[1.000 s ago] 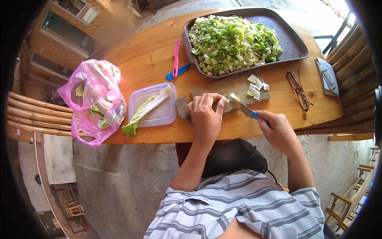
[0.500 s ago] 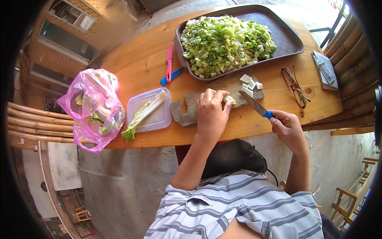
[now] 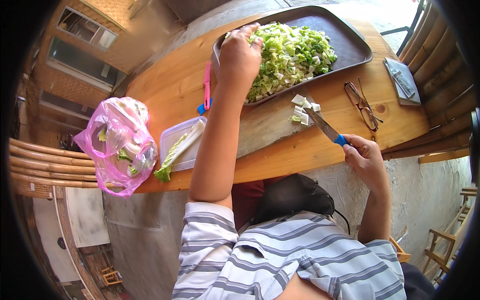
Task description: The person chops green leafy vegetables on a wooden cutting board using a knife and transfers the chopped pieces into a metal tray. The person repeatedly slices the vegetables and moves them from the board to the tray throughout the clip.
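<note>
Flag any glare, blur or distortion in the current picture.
Head view: fisheye distortion bows the wooden table's edges, inside a black rim; head view, upper right: the patch beyond the table is nearly blown out; head view, left: the pink plastic bag shows glossy highlights; head view, upper left: haze softens the woven wall; head view, centre-right: the blue-handled knife looks fairly sharp.

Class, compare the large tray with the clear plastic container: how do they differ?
Size: the tray is larger than the plastic container.
Colour: the tray is dark and opaque; the container is see-through with a purple tint.
Contents: the tray bears a heap of chopped leaves; the container bears one long leaf.
Both have rounded corners and rest on the wooden table.
</note>
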{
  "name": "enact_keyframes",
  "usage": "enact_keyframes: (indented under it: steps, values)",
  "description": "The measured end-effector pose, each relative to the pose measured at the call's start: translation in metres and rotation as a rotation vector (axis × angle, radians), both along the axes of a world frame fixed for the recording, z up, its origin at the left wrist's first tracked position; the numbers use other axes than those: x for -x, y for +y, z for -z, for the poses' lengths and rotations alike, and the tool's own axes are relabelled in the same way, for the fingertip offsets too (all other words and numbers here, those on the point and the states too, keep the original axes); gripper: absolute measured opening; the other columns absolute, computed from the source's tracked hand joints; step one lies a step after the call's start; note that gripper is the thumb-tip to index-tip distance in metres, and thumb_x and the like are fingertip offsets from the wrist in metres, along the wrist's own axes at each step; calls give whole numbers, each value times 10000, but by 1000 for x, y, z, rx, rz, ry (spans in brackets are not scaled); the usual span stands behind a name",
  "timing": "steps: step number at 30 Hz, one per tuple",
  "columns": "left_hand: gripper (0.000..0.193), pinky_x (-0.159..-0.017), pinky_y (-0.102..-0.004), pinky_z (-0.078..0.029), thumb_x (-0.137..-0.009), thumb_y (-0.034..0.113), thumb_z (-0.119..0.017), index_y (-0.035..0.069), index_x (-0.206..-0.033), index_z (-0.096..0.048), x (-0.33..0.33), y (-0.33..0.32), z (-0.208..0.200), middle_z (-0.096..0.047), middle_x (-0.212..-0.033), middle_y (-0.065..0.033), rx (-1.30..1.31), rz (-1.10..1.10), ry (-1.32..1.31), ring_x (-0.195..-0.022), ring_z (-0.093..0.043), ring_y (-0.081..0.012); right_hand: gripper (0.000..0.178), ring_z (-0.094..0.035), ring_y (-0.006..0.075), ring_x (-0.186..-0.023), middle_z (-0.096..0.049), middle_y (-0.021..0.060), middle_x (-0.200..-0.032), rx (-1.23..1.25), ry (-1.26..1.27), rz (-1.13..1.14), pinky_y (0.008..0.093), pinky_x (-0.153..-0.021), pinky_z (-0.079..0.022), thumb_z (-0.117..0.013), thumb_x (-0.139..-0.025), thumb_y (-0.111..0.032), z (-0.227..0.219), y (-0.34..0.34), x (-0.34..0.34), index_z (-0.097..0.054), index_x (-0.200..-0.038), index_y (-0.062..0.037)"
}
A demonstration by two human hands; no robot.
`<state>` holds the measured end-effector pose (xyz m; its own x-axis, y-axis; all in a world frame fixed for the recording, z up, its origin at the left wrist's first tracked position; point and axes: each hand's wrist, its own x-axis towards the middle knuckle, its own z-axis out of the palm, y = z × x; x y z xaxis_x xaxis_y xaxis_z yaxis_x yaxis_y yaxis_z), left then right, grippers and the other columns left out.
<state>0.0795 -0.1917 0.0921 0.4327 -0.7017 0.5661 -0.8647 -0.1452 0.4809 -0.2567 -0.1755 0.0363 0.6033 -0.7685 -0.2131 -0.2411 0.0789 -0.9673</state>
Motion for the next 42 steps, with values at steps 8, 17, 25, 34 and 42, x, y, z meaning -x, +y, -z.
enact_keyframes:
  steps: [8, 17, 25, 34, 42]
  values:
    - [389, -886, -414, -506, -828, 342, -803, 82, -1093, -686, 93, 68, 41, -645, -954, -131, -518, 160, 69, -953, -625, -293, 267, -441, -5, -570, -539, -64, -713, -17, -13, 90, 170, -485, -326, -573, -988, -96, -2, -8, 24, -662, -1189, 54]
    - [313, -910, -441, -474, -863, 169, -757, 114, -1152, -649, 89, 81, 69, -578, -1022, -106, -412, 261, 122, -1015, -582, -283, 269, -446, -2, -574, -548, -65, -722, -38, -40, 54, 169, -494, -331, -583, -985, -96, 3, -2, 22, -665, -1198, 48]
    - [200, -772, -378, -510, -826, 81, -770, 56, -997, -667, 84, 81, 59, -658, -943, -94, -311, 282, 234, -874, -633, -248, 267, -389, 5, -592, -493, -74, -726, -94, -71, 62, 201, -511, -302, -567, -976, -34, -1, 6, 24, -652, -1207, 70]
    - [155, -812, -411, -495, -789, 26, -763, 52, -889, -647, 77, 116, 60, -651, -885, -85, -118, 167, 183, -906, -611, -292, 255, -430, 9, -591, -531, -58, -736, -90, -85, 10, 180, -512, -336, -584, -980, -50, 7, 11, 16, -650, -1197, 66]
    - [131, -834, -408, -486, -779, 80, -797, 63, -855, -691, 87, 142, 89, -654, -939, -52, -44, 76, 98, -927, -587, -277, 259, -392, 4, -592, -500, -69, -739, -50, -42, -85, 194, -503, -308, -577, -981, -23, 8, 21, -10, -643, -1212, 74]
